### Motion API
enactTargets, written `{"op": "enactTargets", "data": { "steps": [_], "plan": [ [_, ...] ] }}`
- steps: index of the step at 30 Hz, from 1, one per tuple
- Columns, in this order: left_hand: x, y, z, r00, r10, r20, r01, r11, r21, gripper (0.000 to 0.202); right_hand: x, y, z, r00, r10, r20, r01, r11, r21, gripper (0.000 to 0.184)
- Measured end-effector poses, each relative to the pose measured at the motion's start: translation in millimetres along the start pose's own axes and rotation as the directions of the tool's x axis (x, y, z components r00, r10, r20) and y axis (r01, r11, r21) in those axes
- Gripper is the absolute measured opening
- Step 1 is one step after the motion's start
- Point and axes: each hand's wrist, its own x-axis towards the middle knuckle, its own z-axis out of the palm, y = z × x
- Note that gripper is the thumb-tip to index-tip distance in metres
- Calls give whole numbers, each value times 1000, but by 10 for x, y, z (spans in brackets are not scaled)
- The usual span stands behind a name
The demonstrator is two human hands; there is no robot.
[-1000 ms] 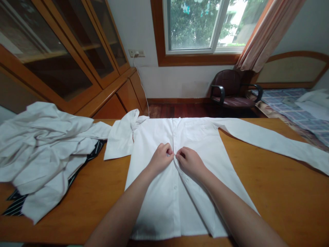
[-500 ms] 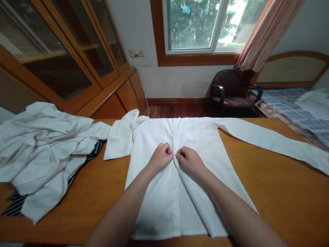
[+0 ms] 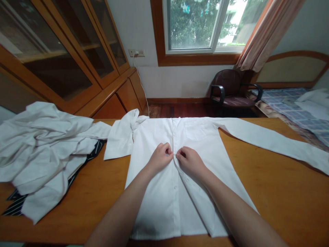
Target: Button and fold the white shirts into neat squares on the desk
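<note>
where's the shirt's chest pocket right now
In the head view, the chest pocket is right of the button line on the white shirt, beyond the person's right hand and near the far edge of the table.

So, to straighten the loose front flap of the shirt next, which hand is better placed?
Probably the right hand: it pinches near the top of the flap, which slants down beside the right forearm. The left hand sits left of the opening of the shirt.
</note>
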Motion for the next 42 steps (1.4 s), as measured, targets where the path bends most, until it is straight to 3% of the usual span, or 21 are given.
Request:
{"op": "enactTargets", "data": {
  "steps": [19, 27, 42],
  "plan": [
    [3, 6, -12, 999, -35, 6, 35, 999, 11, 19, -5, 13, 4, 1000, -3, -13, 3, 1000, 22, 11],
    [20, -34, -17, 999, -32, 10, 33, 997, -64, 7, -7, 10, -3, 1000, 2, -19, -1, 999, 37, 11],
    [29, -108, -13, 994, -97, 50, 104, 982, -157, 6, -13, 19, -4, 999, -16, -31, 17, 999, 28, 15]
  ]
}}
